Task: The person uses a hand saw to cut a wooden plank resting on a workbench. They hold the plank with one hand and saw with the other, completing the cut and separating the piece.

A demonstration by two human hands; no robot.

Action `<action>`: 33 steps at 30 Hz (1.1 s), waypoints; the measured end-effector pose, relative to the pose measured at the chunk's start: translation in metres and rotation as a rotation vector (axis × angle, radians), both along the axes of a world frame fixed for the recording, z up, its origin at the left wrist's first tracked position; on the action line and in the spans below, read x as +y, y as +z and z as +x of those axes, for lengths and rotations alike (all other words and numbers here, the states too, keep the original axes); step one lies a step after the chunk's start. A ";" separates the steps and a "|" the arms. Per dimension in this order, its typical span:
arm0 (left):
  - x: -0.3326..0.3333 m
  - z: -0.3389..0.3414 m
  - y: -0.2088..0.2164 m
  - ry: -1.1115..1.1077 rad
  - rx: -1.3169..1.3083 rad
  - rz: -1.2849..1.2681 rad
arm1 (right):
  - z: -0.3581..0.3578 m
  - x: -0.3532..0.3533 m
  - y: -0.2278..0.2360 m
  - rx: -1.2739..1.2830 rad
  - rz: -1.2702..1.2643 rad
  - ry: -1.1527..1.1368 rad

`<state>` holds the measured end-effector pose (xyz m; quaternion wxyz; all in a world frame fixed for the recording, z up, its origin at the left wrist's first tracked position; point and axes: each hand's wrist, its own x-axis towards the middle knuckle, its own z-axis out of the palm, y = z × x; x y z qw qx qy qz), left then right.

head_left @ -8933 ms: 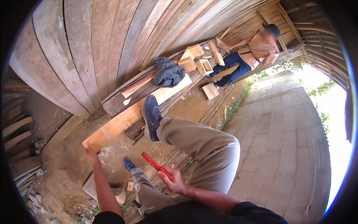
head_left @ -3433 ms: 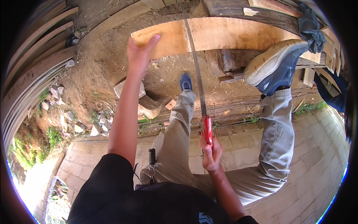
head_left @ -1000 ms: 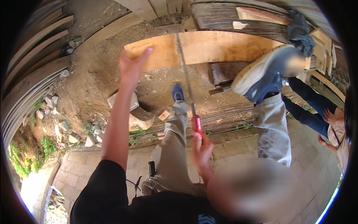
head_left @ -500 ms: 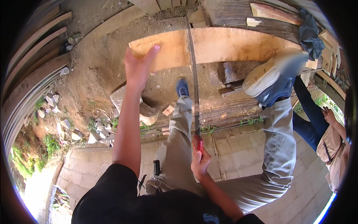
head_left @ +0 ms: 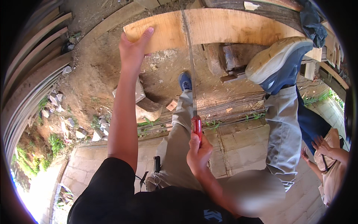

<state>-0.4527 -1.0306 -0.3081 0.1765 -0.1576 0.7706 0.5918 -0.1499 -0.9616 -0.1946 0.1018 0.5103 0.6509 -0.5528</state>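
A long pale wooden board (head_left: 238,28) lies crosswise at the top of the view. My left hand (head_left: 132,52) is closed on its left end, thumb on the upper face and fingers hidden beneath. My right hand (head_left: 199,155) grips the red handle of a handsaw (head_left: 192,74). Its long narrow blade runs away from me and crosses the board to the right of my left hand; whether it sits in a cut is too fine to tell. My raised right shoe (head_left: 279,63) presses on the board's right part.
Wooden blocks (head_left: 244,58) sit under or beside the board. My left shoe (head_left: 185,81) stands on the dirt. Stacked planks (head_left: 33,67) line the left, with broken stones nearby. A dark plastic bag (head_left: 313,26) hangs at the upper right. Another person (head_left: 330,156) is at the right.
The board, saw and my left hand appear higher in the picture, as the view has shifted. My right hand still holds the saw. The other person's hands have moved lower, and both now show.
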 end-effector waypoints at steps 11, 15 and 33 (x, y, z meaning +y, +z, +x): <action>-0.001 0.004 0.010 -0.038 -0.066 -0.120 | 0.006 0.028 0.013 -0.025 -0.001 0.087; 0.007 -0.004 0.012 0.004 -0.036 -0.117 | 0.072 0.005 -0.014 0.142 0.164 0.171; -0.009 0.002 0.006 -0.029 0.019 -0.034 | -0.044 0.040 0.003 0.080 -0.034 -0.024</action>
